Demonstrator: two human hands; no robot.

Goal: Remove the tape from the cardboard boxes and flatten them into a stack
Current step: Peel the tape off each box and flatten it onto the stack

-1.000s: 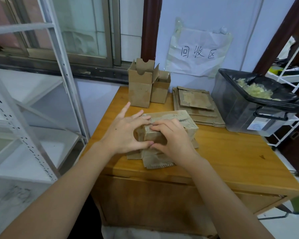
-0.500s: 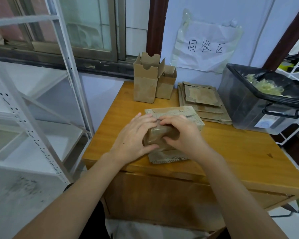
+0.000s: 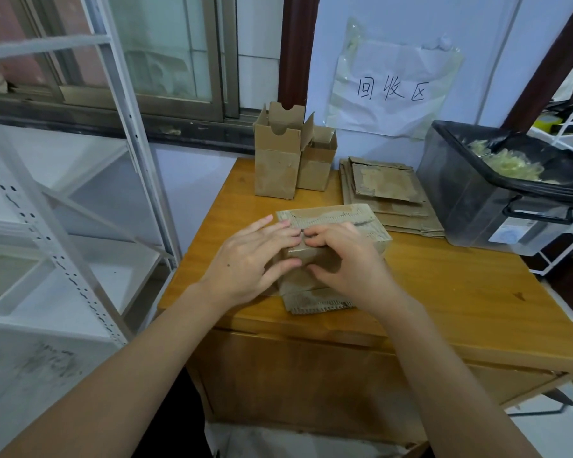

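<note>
A small brown cardboard box [image 3: 331, 223] lies on its side near the front of the wooden table [image 3: 460, 292], its torn flaps spread toward me. My left hand [image 3: 248, 262] grips the box's near left end, thumb underneath and fingers on top. My right hand [image 3: 348, 262] grips the same end from the right, its fingertips meeting the left ones on the top edge. Whether tape sits under the fingers is hidden. Two upright open boxes [image 3: 278, 160] stand at the back. A stack of flattened boxes [image 3: 387, 196] lies behind the held box to the right.
A dark plastic bin [image 3: 497, 206] holding crumpled tape stands at the table's right. A white metal shelf [image 3: 63, 200] runs along the left. A paper sign [image 3: 391, 90] is taped to the wall behind, and a white wire rack [image 3: 569, 133] stands at far right.
My left fingers, spread wide a second ago, have closed onto the box's end. Both hands have drawn together on the top edge, and the camera has moved a little closer.
</note>
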